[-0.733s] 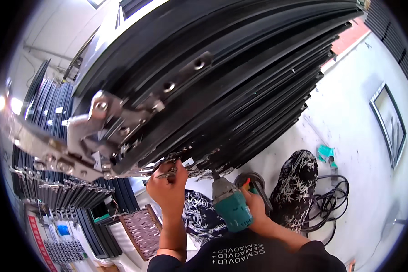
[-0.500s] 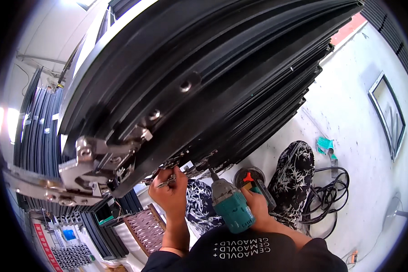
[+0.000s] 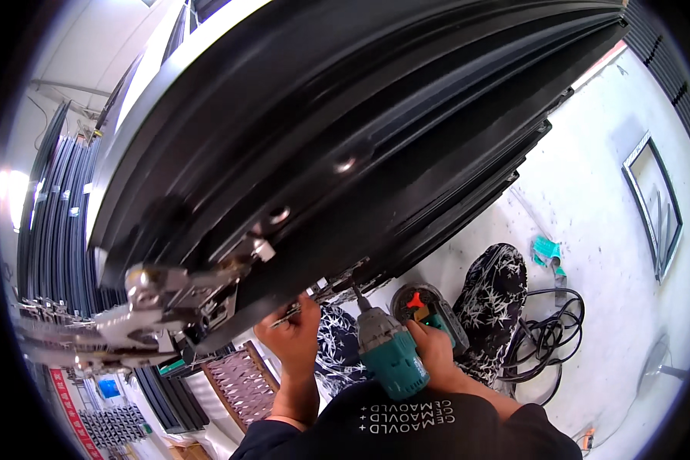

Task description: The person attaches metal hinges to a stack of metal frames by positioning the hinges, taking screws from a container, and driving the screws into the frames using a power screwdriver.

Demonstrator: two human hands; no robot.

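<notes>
Head view: the right hand [image 3: 435,346] is closed around the handle of a teal and grey power drill [image 3: 393,356]. The drill bit [image 3: 360,297] points up and away from the person, toward metal fittings [image 3: 337,287] along the lower edge of a stack of black frames [image 3: 406,146]. Whether the bit touches a fitting cannot be told. The left hand [image 3: 291,333] is curled nearly shut with a small metal piece [image 3: 285,315] between its fingers, just below the same edge and left of the drill. At the stack's near left end, a metal hinge [image 3: 157,299] projects, partly blurred. On the pale floor to the right lie a black cable [image 3: 543,345], loosely coiled, and a rectangular frame [image 3: 629,175].
</notes>
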